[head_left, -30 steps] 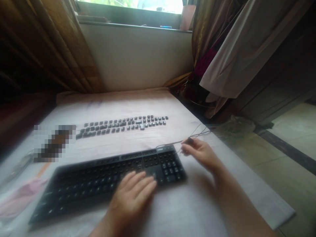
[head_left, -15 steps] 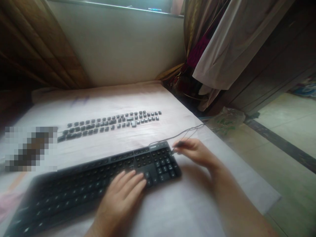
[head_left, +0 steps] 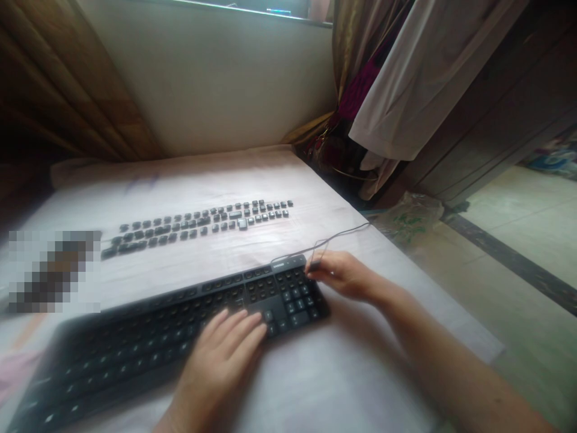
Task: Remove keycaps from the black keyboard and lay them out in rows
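Note:
A black keyboard (head_left: 148,334) lies slanted across a table covered with a pale cloth (head_left: 252,180). My left hand (head_left: 220,361) rests flat on its lower right keys, fingers stretched out. At the keyboard's upper right corner my right hand (head_left: 345,276) has its fingers pinched on a small dark object I cannot make out, next to the thin black cable (head_left: 338,237). Beyond the keyboard, several loose black keycaps (head_left: 198,222) lie in rows on the cloth.
A pixelated patch (head_left: 54,270) covers something at the table's left. A wall (head_left: 211,78) stands behind the table, with brown curtains (head_left: 67,78) to the left and grey and maroon drapes (head_left: 415,78) to the right. The table's right edge drops to a tiled floor (head_left: 518,240).
My right hand has moved left from beside the cable to the keyboard's upper right corner. The view has shifted down and right. My left hand stays on the keys.

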The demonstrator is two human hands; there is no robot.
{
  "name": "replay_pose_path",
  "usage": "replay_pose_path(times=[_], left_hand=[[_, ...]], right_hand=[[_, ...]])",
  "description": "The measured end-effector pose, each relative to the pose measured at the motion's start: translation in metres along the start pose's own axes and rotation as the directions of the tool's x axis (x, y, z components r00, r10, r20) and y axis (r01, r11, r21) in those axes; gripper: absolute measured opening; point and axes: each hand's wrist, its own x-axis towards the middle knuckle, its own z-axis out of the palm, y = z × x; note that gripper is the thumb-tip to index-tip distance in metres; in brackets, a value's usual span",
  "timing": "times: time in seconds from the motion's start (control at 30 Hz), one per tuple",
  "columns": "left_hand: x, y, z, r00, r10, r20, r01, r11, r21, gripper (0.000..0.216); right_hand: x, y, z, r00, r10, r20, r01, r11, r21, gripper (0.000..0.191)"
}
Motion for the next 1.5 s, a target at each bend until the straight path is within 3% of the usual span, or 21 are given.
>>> replay_pose_path(times=[0.1,0.27,0.57,0.83,1.13,1.37,1.5], left_hand=[[-0.002,0.0,0.002,1.0,-0.007,0.004,0.007,1.0,-0.007,0.027],[-0.003,0.001,0.002,0.998,-0.052,0.024,0.052,0.999,0.0,0.028],[0.0,-0.001,0.003,0.997,-0.01,0.078,0.006,0.999,0.05,0.032],[-0.001,-0.002,0.003,0.996,-0.012,0.085,0.009,0.999,0.034,0.032],[-0.001,0.0,0.003,0.996,-0.016,0.085,0.012,0.998,0.054,0.032],[0.002,0.001,0.002,0.997,-0.021,0.075,0.018,0.999,0.048,0.031],[0.002,0.001,0.002,0.997,-0.023,0.073,0.019,0.999,0.047,0.031]], right_hand=[[-0.003,0.0,0.007,0.999,0.038,-0.029,-0.038,0.999,-0.001,0.018],[-0.012,-0.008,0.022,0.967,0.169,-0.191,-0.163,0.985,0.05,0.018],[-0.017,-0.01,0.03,0.922,0.161,-0.351,-0.161,0.987,0.031,0.016],[-0.019,-0.01,0.033,0.906,0.155,-0.394,-0.165,0.986,0.009,0.017],[-0.02,-0.008,0.036,0.878,0.274,-0.393,-0.245,0.962,0.124,0.019],[-0.02,-0.007,0.04,0.834,0.383,-0.397,-0.296,0.918,0.264,0.027],[-0.017,-0.009,0.039,0.793,0.484,-0.37,-0.323,0.849,0.419,0.04]])
